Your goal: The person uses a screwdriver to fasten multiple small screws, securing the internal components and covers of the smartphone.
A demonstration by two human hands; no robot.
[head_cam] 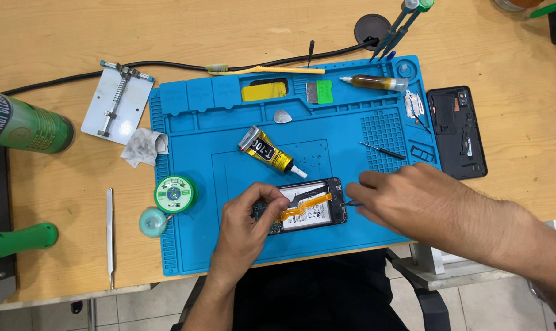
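An opened phone (308, 205) with an orange flex cable across its insides lies on the blue work mat (216, 165). My left hand (250, 220) rests on the phone's left end, fingers curled over it, steadying it. At the phone's right edge my right hand (413, 199) pinches a thin dark tool whose tip touches the frame. A yellow glue tube (270, 152) lies just beyond the phone.
A black back cover (456, 130) lies right of the mat. A syringe (376, 82), a small screwdriver (382, 150) and a pick (282, 116) sit on the mat. A green spray can (23, 122), metal holder (117, 102), solder wick reel (175, 194) and tweezers (110, 236) are left.
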